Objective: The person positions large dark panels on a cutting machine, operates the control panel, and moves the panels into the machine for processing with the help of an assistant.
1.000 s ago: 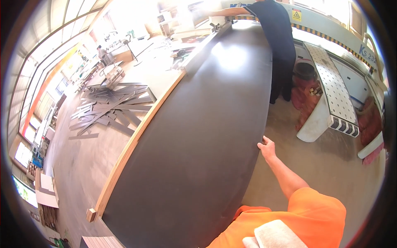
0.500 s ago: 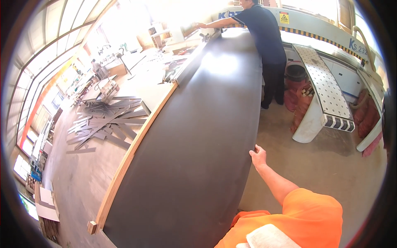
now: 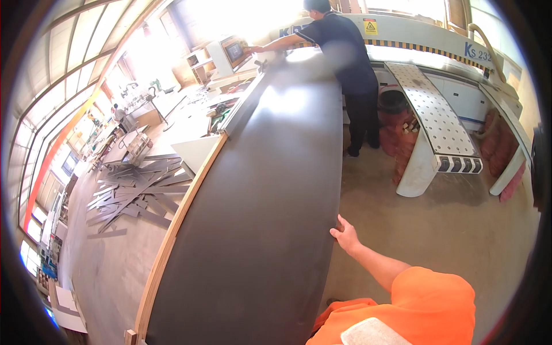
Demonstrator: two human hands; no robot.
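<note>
A large dark grey board [image 3: 253,213] stretches from in front of me to the long machine at the back. My right hand [image 3: 345,234] is at its right edge, with thumb and fingers closed on the rim. My right arm reaches there from an orange sleeve [image 3: 431,293]. Along the board's left side runs a light wooden rail [image 3: 172,244]. My left hand is out of view.
A co-worker [image 3: 348,63] in dark clothes stands right of the board's far end, one arm stretched toward a control screen [image 3: 234,52]. A perforated machine table [image 3: 434,115] juts out at the right. Dark strips [image 3: 132,190] lie piled on the floor at the left.
The whole view has shifted, so board, machine and co-worker appear farther left. My right hand stays at the board's right edge. The control screen now shows more clearly by the co-worker's outstretched hand.
</note>
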